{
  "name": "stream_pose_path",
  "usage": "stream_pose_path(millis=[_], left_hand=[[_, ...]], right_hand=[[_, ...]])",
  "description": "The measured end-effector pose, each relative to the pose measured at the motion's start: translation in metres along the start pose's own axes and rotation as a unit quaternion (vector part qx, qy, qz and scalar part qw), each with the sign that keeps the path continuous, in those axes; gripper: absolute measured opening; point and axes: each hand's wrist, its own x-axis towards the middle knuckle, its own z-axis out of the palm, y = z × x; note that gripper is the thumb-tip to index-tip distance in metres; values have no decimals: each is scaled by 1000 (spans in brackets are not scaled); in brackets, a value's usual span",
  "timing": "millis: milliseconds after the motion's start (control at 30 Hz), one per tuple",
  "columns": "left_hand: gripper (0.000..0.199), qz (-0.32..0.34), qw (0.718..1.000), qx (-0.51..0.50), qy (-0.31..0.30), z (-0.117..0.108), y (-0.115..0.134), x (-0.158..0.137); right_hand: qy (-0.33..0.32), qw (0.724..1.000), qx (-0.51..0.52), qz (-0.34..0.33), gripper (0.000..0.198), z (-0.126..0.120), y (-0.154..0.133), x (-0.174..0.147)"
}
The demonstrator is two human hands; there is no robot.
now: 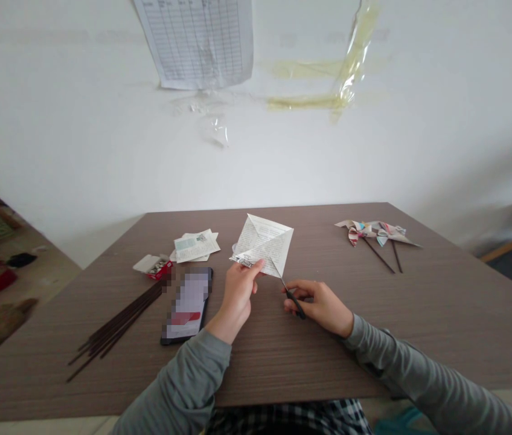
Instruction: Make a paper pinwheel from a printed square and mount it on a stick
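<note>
A table and white wall show a plain room

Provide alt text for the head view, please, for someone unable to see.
The left hand holds a printed paper square while the right hand holds scissors at its near corner. Sticks, a phone and two pinwheels lie on the table.

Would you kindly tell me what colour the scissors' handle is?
The scissors' handle is black, seen best in the head view.

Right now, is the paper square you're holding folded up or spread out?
Spread out: the paper square shows its wide printed face, with diagonal creases across it. The left hand hides part of its lower edge.
</note>
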Motion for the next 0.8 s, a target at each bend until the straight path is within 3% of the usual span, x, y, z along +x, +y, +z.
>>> stream_pose_path(millis=[133, 500, 800], left_hand=[[21, 9, 1000, 17, 16, 0, -2, 0], [30, 44, 998, 47, 6, -4, -6, 1], [25, 44, 998, 36, 16, -1, -2, -1]], right_hand=[[7, 1000, -12, 6, 57, 0, 3, 1], [-3, 998, 65, 11, 83, 3, -6, -2], [-9, 997, 70, 14, 85, 2, 1, 1]])
